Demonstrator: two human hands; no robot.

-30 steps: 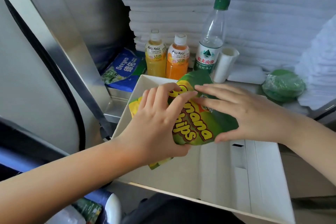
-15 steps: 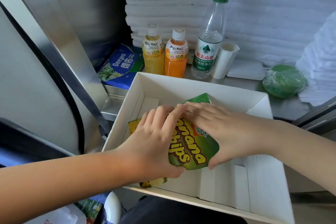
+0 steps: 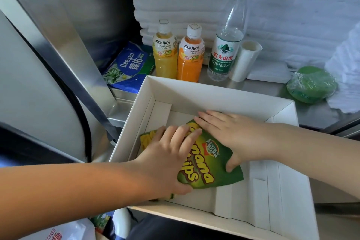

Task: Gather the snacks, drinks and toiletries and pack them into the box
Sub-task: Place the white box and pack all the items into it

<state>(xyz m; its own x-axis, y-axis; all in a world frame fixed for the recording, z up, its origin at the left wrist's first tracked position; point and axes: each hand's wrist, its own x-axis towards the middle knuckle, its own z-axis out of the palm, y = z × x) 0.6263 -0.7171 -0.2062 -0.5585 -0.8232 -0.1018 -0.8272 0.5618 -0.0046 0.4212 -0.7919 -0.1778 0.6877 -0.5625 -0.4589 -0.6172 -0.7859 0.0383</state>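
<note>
Down goes the banana chips bag [image 3: 206, 163]: it was up in the air, and now it lies inside the white box [image 3: 224, 89]. The left hand [image 3: 167, 154] rests flat on it, grip apart, fingers straight. The right hand [image 3: 237, 134] presses it too, grip apart. Behind the white box stand a yellow juice bottle [image 3: 164, 54], an orange juice bottle [image 3: 190, 58] and a water bottle [image 3: 227, 45].

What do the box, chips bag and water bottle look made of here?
Box: white paperboard, matte, judging by its thin folded walls and flaps.
Chips bag: likely plastic film, glossy and printed, with soft creases.
Water bottle: clear plastic, see-through above a wrapped label.
</note>
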